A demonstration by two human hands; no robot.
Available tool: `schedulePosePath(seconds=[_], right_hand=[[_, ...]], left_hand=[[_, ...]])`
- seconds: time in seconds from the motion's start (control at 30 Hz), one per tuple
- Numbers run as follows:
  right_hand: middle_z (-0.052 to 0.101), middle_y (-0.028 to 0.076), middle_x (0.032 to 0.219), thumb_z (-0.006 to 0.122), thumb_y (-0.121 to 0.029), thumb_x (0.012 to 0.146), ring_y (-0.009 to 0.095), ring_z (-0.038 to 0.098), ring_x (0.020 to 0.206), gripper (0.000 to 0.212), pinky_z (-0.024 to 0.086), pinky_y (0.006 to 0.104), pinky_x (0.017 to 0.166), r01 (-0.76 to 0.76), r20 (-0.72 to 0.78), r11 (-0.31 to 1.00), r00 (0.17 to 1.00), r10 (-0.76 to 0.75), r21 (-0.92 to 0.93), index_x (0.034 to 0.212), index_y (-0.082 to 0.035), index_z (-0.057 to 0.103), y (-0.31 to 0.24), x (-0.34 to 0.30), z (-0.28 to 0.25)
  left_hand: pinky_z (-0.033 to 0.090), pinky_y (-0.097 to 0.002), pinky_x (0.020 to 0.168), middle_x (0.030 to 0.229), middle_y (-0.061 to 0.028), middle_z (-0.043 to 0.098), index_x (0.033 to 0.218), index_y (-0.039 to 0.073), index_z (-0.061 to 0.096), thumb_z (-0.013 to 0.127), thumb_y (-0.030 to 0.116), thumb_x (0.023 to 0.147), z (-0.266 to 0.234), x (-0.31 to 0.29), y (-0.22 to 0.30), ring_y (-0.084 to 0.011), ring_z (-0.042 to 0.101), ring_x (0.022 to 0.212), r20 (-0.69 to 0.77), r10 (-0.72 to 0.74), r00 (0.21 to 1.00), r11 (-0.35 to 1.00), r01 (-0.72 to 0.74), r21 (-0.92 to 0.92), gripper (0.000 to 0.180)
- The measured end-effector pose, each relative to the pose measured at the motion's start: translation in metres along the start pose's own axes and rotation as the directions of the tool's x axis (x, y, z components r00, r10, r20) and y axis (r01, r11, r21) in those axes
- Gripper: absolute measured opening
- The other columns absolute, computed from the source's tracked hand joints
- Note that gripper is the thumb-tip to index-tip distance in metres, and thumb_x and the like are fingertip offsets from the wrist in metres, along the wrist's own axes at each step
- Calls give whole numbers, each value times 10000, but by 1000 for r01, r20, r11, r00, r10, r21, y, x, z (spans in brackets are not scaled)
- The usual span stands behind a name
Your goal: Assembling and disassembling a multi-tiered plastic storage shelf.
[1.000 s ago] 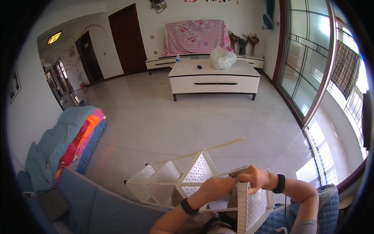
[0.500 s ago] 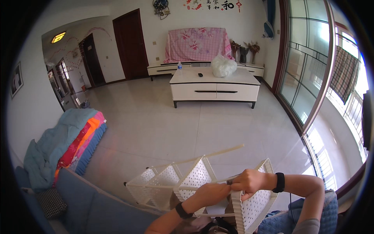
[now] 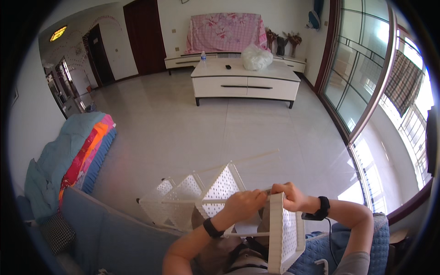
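Observation:
A white plastic tiered rack lies on its side across my lap, its perforated shelves (image 3: 223, 185) joined by thin cream poles. The end shelf (image 3: 289, 236) stands on edge at the right, its ribbed rim facing me. My left hand (image 3: 245, 204) is closed round a pole just left of that rim, with the fingertips partly hidden. Close beside it, my right hand (image 3: 288, 196) grips the upper corner of the end shelf, fingers curled over the rim. The joint between pole and shelf is covered by my hands. Another pole (image 3: 256, 158) sticks out loosely at the far side.
Around me is a blue sofa (image 3: 105, 229), with a heap of bedding (image 3: 68, 142) at the left. A white coffee table (image 3: 220, 87) bearing a plastic bag (image 3: 256, 57) stands across the tiled floor. Sliding glass doors (image 3: 355, 68) line the right.
The view has tipped downward. The end shelf has turned more edge-on to me and shifted left, and my right hand has moved left and up with its corner.

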State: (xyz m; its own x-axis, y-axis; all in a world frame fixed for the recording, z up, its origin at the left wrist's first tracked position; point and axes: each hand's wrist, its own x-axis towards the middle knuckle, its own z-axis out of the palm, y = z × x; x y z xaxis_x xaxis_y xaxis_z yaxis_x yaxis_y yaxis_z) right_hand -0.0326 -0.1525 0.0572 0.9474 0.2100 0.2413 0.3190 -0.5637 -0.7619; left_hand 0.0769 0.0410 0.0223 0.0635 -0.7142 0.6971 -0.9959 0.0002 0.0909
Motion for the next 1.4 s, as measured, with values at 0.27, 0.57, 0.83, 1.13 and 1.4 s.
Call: schedulePosePath(seconds=[0.27, 0.57, 0.83, 1.13, 1.4], right_hand=[[583, 83, 632, 502, -262, 934, 158, 552, 522, 283, 413, 280, 498, -20, -59, 990, 998, 28, 141, 856, 8, 540, -7, 15, -5], [594, 67, 700, 491, -206, 910, 125, 544, 614, 254, 429, 263, 559, -89, 9, 958, 996, 90, 271, 885, 33, 572, -10, 14, 2], [523, 127, 567, 503, -354, 992, 191, 546, 484, 388, 470, 283, 495, -225, 206, 467, 974, 92, 855, 890, 20, 477, 42, -2, -45], [628, 97, 817, 528, -349, 976, 170, 629, 778, 357, 528, 312, 723, -209, -504, 936, 798, 330, 282, 1090, -12, 553, 25, -77, -76], [631, 100, 886, 548, -296, 950, 186, 614, 854, 328, 501, 341, 820, -82, -604, 963, 765, 225, 255, 1100, -5, 580, 18, -136, -72]], left_hand=[[415, -460, 952, 1144, -92, 563, 1203, 68, 544, 787, 296, 747, -22, -16, -24, -265, 561, 1047, 46, -186, 982, 982, 184, 38, 565], [537, -381, 899, 1219, -138, 610, 1248, 53, 538, 665, -13, 737, -34, -112, -65, -340, 603, 1138, 57, -719, 693, 653, 701, -287, 531], [517, -383, 945, 1232, -108, 627, 1225, 82, 563, 661, -33, 773, -36, -115, -63, -294, 604, 1162, 6, -764, 645, 622, 739, -258, 476], [531, -340, 910, 1119, -114, 676, 1156, 66, 605, 459, -143, 680, -25, -103, -82, -289, 657, 1051, -93, -717, 691, 690, 685, -234, 539], [495, -270, 790, 1078, -66, 707, 1158, 41, 604, 499, -101, 691, -35, -87, -159, -161, 645, 952, -34, -843, 537, 495, 748, -442, 500]])
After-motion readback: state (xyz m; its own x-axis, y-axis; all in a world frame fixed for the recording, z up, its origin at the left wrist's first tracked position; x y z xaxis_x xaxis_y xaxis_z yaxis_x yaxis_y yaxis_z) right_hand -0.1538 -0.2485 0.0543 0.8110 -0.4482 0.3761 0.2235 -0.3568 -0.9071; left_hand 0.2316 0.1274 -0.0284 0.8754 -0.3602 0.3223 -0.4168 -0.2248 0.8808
